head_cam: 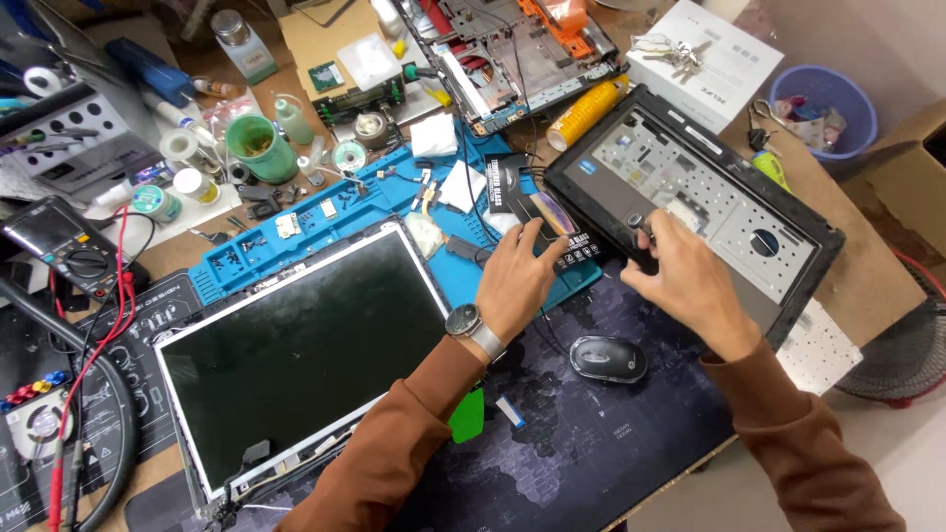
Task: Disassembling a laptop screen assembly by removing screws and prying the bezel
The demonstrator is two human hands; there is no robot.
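A black laptop top cover (788,258) with its keyboard removed lies tilted at the right of the desk, its silver metal plate showing. My right hand (682,276) rests on the cover's near left corner, fingers pinching a small dark part there. My left hand (514,278), with a wristwatch, lies flat beside the cover's left edge, fingertips on a small dark packet (540,209). A bare laptop screen panel (296,345) lies face up to the left of my left arm.
A black mouse (608,359) sits between my forearms on a dark desk mat. A blue repair mat (335,212) holds screws and small parts. A multimeter (67,251), a stripped laptop base (512,54), a white box (708,61) and a blue bin (823,106) surround them.
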